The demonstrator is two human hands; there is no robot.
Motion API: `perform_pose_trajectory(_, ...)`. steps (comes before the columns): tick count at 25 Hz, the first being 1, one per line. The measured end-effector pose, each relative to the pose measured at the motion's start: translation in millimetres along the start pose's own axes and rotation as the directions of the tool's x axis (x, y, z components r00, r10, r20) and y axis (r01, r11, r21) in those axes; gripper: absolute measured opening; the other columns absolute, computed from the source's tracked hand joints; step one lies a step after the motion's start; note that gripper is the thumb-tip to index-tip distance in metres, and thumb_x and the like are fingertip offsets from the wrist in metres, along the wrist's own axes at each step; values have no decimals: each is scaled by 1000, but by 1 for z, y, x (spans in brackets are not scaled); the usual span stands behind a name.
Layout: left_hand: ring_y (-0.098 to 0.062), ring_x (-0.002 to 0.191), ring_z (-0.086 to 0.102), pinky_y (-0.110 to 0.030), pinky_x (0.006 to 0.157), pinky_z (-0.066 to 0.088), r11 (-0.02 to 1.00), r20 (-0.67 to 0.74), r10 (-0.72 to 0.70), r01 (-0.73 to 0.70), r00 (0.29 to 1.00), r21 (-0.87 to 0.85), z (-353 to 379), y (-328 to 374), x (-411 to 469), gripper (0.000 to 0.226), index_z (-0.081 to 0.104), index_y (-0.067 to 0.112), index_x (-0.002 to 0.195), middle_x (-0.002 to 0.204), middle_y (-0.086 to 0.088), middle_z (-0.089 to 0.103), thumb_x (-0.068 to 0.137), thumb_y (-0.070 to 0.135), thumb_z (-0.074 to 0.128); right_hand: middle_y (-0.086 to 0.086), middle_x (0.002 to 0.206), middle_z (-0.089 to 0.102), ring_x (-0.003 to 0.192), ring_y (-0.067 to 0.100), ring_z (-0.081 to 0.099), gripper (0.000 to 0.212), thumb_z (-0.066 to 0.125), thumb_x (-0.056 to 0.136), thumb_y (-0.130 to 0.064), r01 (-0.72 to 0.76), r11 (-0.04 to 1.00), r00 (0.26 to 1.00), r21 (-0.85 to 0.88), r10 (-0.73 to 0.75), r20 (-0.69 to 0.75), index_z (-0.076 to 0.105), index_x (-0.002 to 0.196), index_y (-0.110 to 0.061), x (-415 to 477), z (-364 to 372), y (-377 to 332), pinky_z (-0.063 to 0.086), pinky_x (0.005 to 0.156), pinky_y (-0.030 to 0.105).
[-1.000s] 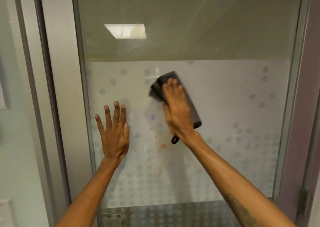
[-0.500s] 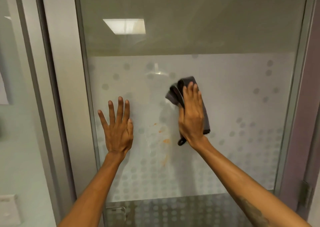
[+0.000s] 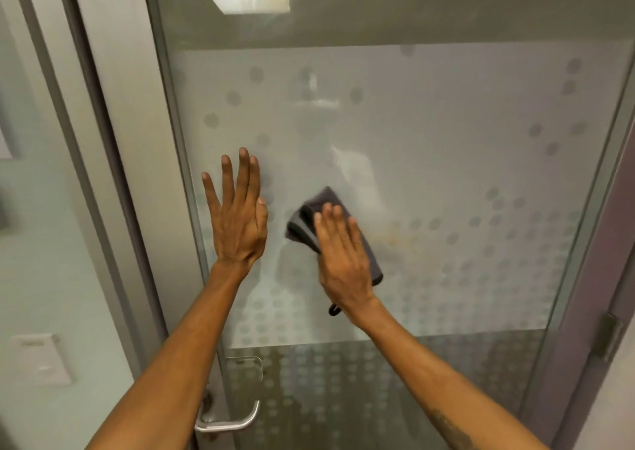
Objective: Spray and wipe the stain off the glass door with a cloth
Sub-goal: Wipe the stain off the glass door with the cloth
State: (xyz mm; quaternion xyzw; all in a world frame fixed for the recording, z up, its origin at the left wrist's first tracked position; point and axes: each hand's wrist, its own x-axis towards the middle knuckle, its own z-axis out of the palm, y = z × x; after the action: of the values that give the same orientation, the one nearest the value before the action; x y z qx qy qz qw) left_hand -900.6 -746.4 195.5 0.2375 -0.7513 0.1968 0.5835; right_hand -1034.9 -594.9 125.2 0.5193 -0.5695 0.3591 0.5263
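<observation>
Head view: right hand (image 3: 343,260) presses grey cloth (image 3: 324,197) flat against glass door (image 3: 464,140).

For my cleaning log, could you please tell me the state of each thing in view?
Door: seems closed.
Cloth: folded, pressed against the door.
Stain: faint orange smear, right of the cloth.
Left hand: flat on the door.
Right hand: flat, pressing the cloth.
Handle: level, untouched.
</observation>
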Motion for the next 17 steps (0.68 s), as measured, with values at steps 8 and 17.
perform_pose_trajectory(8,-22,159,-12,-52,128,-12,1000,-10,6,-6,1000,-7,2,-1,-1,71,-8,19,162,171,3,-10,101,22,28,17,163,24,155,31,18,61,50,95,5,-126,983,989,133,134,-56,33,153,1,54,3,8,15,127,46)
perform_pose_trajectory(17,-20,158,-11,-49,127,-14,999,-35,-27,27,999,19,3,3,-2,61,0,17,164,171,3,1,106,33,16,14,160,34,152,27,29,62,53,93,3,342,940,925,18,-339,173,39,152,-3,-90,9,11,20,126,43)
